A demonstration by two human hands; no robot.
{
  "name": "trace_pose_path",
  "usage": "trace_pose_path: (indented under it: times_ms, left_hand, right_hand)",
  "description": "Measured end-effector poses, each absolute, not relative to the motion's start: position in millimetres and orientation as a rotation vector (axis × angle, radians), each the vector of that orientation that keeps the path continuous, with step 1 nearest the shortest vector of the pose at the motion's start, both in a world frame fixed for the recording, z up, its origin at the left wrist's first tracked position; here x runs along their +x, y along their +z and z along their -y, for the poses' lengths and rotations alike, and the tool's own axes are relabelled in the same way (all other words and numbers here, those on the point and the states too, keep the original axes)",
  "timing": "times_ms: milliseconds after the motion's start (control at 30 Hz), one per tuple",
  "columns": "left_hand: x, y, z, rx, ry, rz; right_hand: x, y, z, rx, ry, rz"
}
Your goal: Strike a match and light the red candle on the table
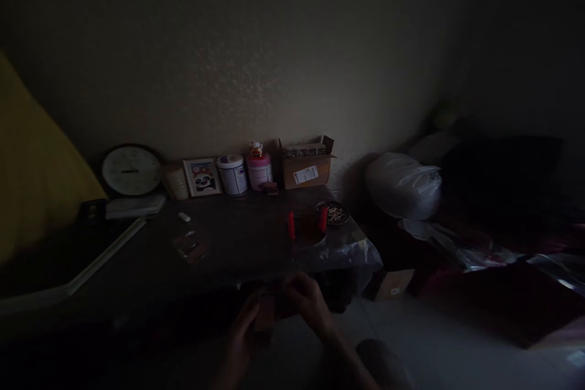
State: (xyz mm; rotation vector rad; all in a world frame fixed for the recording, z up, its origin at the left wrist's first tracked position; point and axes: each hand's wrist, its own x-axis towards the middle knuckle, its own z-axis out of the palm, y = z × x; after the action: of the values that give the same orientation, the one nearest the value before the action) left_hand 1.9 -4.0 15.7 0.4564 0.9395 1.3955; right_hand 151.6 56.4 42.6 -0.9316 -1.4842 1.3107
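Observation:
In the dim light below the table's front edge, my left hand is wrapped around a small brown box-like block, held upright. My right hand is just to its right, fingers curled together in a pinch. Whatever is in that pinch, if anything, is lost in the dark. Ahead on the dark table sits a round dish with red upright handles. Behind it is a plate of thin light sticks. A clear plastic bag with a brown piece lies farther left.
Along the wall stand a round clock, a panda picture frame, a white tub, a pink-lidded tub and an open carton. A stuffed white bag is at right; a yellow cloth hangs left.

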Motion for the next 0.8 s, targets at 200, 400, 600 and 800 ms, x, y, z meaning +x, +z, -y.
trace_pose_path:
  times_ms: [200,400,600,800]
  left_hand:
    - [-5.8,20.0,10.8,0.491,1.345,-0.848]
    - [-9.5,20.4,11.0,0.493,1.367,-0.828]
    - [-4.8,21.8,7.7,0.345,1.389,-0.789]
    - [-4.0,20.5,12.0,0.289,1.440,-0.710]
  right_hand:
    - [152.8,53.8,-48.7,-0.932,1.128,1.675]
    - [151.3,49.0,-48.0,-0.791,1.069,1.736]
    - [153.4,44.1,-52.6,-0.871,0.931,1.725]
    - [152.0,39.9,-50.7,-0.860,1.030,1.708]
